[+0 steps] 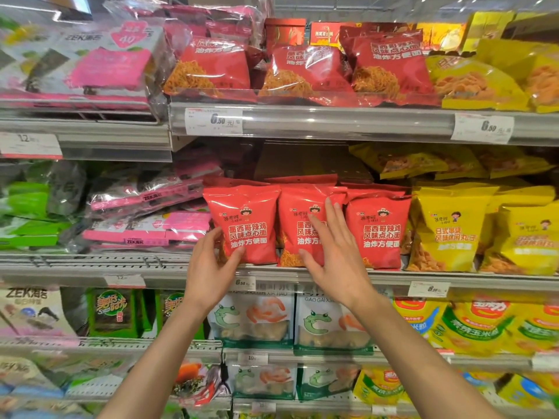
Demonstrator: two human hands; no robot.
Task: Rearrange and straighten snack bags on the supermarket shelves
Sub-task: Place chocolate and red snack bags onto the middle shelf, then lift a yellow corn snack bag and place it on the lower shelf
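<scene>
Three red snack bags stand upright in a row on the middle shelf [302, 275]: a left bag [248, 219], a middle bag [298, 228] and a right bag [381, 231]. My left hand [211, 267] grips the lower left corner of the left red bag, thumb on its front. Over the front of the middle red bag lies my right hand [332, 252], flat with its fingers spread. More red bags [305, 71] lean on the shelf above.
Yellow snack bags [447, 231] stand right of the red ones. Pink and green seaweed packs [145, 213] are stacked to the left. White shrimp-cracker bags [254, 319] fill the shelf below. Price tags [213, 120] line the shelf rails.
</scene>
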